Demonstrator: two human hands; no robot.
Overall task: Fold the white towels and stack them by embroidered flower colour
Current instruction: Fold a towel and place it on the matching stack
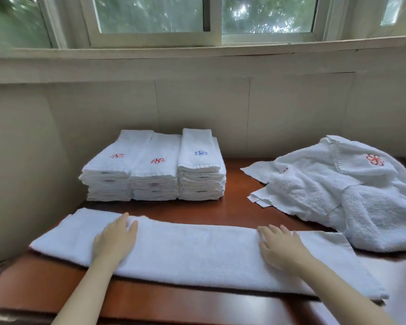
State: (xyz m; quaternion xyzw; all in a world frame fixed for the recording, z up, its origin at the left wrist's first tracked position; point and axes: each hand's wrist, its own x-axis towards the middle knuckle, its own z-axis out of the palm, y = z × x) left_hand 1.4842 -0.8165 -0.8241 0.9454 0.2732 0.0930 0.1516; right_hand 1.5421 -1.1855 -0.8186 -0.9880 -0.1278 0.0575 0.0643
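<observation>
Towel strip (197, 252): white terry, folded lengthwise into one long band, lying across the near part of the wooden table (232, 207); no flower shows on it.
Left hand (115, 240): flat on the band toward its left end, fingers straight, pressing and gripping nothing.
Right hand (281, 248): flat toward the right end, fingers spread, also gripping nothing.
Handling: likely light, soft and limp. Lifted at one point it would sag and fall open, though the rough nap should keep the layers from sliding.
Where to hold: probably at one short end, pinching all layers at both corners, then carrying that end over to the other.
Stacks: three, touching side by side at the far edge. The left stack (108, 177) and middle stack (155, 179) are topped by red flowers, the right stack (201, 174) by a blue one.
Unfolded heap (349, 202): on the right, well apart from the stacks. Its towel count cannot be told, and one red flower (375, 159) shows clearly.
Hands: two.
</observation>
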